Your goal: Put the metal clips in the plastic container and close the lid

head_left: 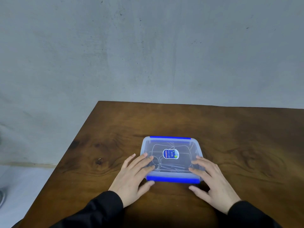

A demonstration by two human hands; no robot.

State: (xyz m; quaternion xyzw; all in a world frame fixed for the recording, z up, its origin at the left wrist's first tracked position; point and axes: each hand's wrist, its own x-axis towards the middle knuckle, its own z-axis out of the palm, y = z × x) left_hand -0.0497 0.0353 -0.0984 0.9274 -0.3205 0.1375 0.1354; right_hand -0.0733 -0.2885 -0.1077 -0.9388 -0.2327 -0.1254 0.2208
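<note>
A clear plastic container (171,142) with blue latches on its near and far sides sits in the middle of the wooden table (238,137). Its lid (181,146) lies on top, with a blue and white sticker at its centre. Faint metal clips (174,167) show through the plastic near the front. My left hand (133,175) rests flat on the lid's left front corner, thumb by the near blue latch (172,179). My right hand (212,180) lies flat on the right front corner, thumb below the latch. Both hands have their fingers spread and press down rather than grip.
The table's left edge runs diagonally from the far corner (98,101) down to the lower left. A grey wall (148,46) stands behind the table. Pale floor (21,186) shows at the left.
</note>
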